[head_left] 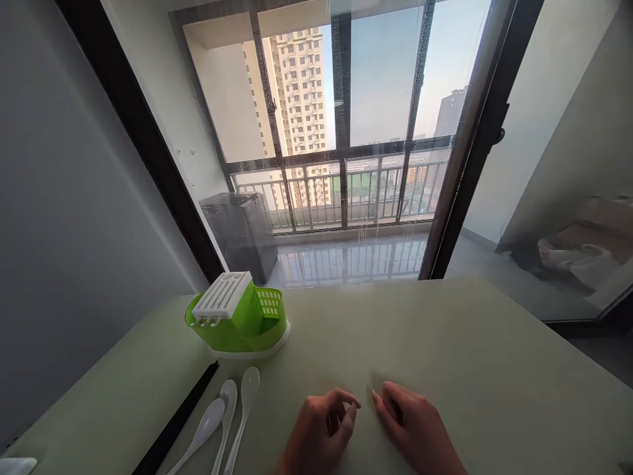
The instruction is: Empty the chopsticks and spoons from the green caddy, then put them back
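Observation:
My left hand (327,427) rests low on the pale table (376,343), its fingers curled in and the thumb tip close to the index fingertip. Beside it, a small gap away, my right hand (415,427) lies in a loose fist. Nothing shows in either hand. Left of my hands lie three white spoons (251,386), bowls pointing away from me. A bundle of black chopsticks (185,409) lies slanted alongside them. Behind the spoons stands a green utensil holder (257,336) with a white slotted top (225,293) and a white base.
A white object (18,466), partly cut off, lies at the table's lower left corner. Past the far table edge are a dark-framed glass door (459,152) and a balcony with a grey appliance (242,231). On the right, several items (578,254) sit on the floor, blurred.

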### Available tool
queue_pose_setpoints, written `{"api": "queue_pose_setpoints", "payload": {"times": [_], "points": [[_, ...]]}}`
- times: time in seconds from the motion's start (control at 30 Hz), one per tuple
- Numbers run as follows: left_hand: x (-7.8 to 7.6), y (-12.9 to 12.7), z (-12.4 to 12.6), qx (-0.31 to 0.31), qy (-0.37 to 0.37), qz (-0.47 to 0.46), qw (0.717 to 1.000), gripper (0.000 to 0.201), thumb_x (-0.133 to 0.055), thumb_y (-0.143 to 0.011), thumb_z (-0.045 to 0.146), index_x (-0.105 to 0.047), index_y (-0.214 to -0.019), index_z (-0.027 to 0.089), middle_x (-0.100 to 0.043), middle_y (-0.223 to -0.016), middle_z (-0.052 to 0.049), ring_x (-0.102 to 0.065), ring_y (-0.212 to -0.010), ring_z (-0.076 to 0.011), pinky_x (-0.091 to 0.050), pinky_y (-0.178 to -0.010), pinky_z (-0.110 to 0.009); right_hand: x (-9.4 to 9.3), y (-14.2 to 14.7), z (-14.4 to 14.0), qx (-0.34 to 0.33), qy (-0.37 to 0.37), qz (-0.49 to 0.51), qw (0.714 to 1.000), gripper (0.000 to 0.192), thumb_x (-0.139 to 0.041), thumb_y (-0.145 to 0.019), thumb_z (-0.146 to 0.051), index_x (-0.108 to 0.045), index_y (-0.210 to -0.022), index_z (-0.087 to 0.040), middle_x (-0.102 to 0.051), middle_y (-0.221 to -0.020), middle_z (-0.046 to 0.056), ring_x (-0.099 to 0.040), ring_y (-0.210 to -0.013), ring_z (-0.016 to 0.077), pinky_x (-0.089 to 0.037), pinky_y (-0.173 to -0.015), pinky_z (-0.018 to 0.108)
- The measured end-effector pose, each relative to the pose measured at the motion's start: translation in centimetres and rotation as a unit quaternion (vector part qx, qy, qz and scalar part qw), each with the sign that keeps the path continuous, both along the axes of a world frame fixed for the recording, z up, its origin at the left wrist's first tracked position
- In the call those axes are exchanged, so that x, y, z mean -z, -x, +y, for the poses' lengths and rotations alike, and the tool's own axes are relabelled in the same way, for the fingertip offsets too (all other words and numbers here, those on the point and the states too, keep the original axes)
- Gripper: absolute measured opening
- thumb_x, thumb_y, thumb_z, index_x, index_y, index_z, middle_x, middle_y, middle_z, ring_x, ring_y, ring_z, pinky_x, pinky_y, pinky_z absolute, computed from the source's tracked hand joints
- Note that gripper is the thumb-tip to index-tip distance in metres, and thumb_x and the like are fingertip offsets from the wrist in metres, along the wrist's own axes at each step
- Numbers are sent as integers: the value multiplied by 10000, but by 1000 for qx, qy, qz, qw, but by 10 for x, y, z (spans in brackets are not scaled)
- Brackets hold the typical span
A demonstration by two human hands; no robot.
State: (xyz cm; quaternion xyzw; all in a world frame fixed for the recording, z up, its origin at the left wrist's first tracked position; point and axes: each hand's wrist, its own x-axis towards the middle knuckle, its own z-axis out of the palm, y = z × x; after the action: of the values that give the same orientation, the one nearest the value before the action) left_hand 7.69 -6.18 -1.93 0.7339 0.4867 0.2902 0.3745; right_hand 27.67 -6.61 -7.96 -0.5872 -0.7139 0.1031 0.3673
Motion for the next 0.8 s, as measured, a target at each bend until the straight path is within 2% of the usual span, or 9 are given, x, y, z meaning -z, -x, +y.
{"api": "queue_pose_setpoints", "payload": {"times": [0.17,0.3,0.43,0.8], "points": [[-4,1,0,-10,56,-38,998,295,-531,-964,376,-718,-937,150,-366,-551,81,-315,-509,-87,-259,-492,-203,-6,2,1,-9,-57,-31,998,454,-515,-1001,-416,-305,-642,-235,-432,-519,-80,-444,-430,81,-330,-468,202],[2,2,3,-6,72,-47,996,332,-524,-975,420,-712,-959,146,-364,-549,79,-306,-504,-89,-244,-485,-214,-6,1,1,-7,-79,-52,996,455,-515,-1005,-409,-325,-630,-233,-443,-510,-80,-456,-419,76,-328,-455,200],[7,4,4,1,68,-52,996,337,-533,-971,438,-710,-958,152,-360,-540,81,-302,-497,-88,-233,-485,-219,-4,0,2,-17,-70,-61,996,445,-524,-1007,-396,-358,-630,-230,-470,-519,-78,-469,-421,70,-337,-454,188],[4,1,4,-21,83,-33,996,317,-553,-955,422,-723,-921,158,-327,-543,84,-286,-506,-88,-231,-495,-222,2,-3,3,-27,-61,-58,996,435,-529,-1012,-396,-396,-631,-232,-485,-523,-77,-463,-414,69,-350,-447,179]]}}
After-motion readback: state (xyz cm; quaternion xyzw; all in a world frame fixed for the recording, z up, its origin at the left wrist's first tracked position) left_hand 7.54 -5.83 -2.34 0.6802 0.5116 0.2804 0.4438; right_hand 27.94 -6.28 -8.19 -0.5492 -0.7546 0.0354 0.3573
